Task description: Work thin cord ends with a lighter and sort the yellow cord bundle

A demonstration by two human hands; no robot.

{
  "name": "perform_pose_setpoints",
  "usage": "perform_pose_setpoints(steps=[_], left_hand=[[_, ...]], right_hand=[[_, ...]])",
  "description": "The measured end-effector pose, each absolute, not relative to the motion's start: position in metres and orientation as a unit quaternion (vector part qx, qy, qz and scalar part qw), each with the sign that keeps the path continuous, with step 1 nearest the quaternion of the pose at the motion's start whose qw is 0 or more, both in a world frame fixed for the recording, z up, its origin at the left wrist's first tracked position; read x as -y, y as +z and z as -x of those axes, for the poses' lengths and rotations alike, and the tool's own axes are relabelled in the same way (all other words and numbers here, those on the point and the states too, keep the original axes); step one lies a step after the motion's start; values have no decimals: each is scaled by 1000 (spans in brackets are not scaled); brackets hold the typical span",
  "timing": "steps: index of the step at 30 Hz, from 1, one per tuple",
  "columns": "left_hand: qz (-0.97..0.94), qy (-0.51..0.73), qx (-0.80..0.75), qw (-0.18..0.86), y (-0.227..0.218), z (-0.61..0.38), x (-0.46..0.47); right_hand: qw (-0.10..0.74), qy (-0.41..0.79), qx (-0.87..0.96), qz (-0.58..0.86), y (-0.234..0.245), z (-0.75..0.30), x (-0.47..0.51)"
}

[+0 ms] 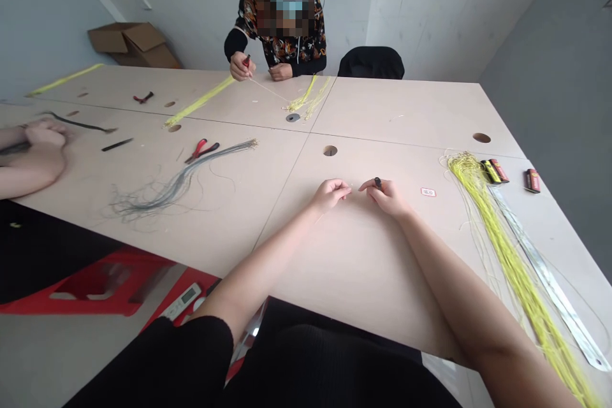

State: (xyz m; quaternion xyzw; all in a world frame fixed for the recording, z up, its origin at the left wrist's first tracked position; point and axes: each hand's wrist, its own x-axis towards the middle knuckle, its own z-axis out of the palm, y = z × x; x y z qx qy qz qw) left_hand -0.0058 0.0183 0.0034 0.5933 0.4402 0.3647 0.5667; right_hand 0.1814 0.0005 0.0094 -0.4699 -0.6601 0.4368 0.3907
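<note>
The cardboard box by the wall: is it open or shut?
Open: the box has its top flaps raised and apart.

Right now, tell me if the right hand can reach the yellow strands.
Likely yes: the right hand sits near the yellow strands, only a small label between, though its fingers pinch a small dark object.

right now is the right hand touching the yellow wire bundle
Apart. The head view shows the right hand pinching a small dark object above the tabletop, with a plain gap of tabletop between it and the yellow wire bundle to its right.
</note>
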Motion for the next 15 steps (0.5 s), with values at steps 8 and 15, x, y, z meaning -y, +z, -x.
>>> perform_pose_setpoints(steps=[8, 15], left_hand=[[-629, 353, -436, 538, 27, 5, -20], [-680, 349, -429, 481, 42, 8, -19]], right_hand=[[426, 440, 598, 517, 17, -175, 6], [447, 448, 571, 524, 21, -174, 10]])
